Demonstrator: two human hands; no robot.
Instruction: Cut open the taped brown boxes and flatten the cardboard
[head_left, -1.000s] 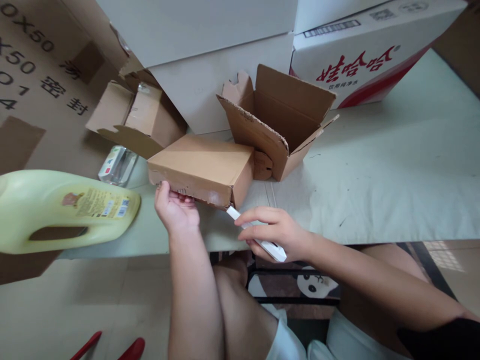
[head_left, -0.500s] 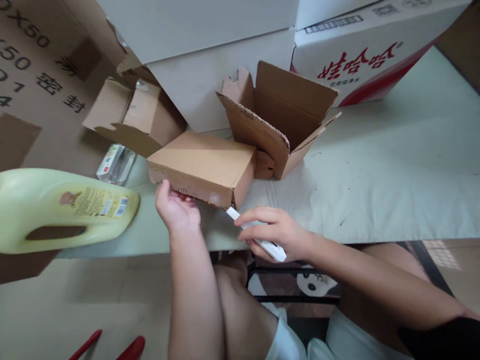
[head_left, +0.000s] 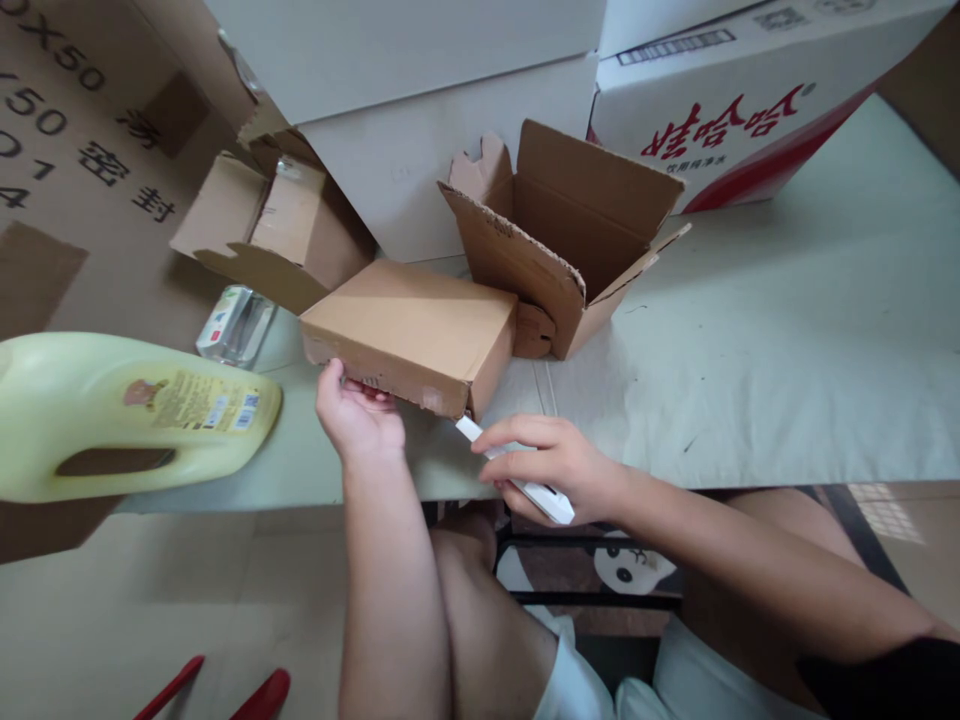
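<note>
A closed brown cardboard box (head_left: pixel 412 320) lies tilted on the table in front of me. My left hand (head_left: pixel 360 415) grips its lower near edge, the fingers tucked beneath and the thumb against the side. In my right hand (head_left: pixel 551 465) is a white utility knife (head_left: pixel 491 450), held between thumb and fingers. The knife's front end meets the box's near right corner; whether a blade is out cannot be made out. Just behind that box stands an open cardboard box (head_left: pixel 525 235) with its flaps up.
Another opened cardboard box (head_left: pixel 285 230) leans at the back left, near a clear plastic pack (head_left: pixel 235 325). A yellow jug (head_left: pixel 142 420) lies at the left table edge. White cartons (head_left: pixel 720 130) line the back. Red-handled items (head_left: pixel 259 695) show at the bottom left.
The whole view has shifted slightly. Both hands, the knife and the box keep nearly the same positions relative to each other.
</note>
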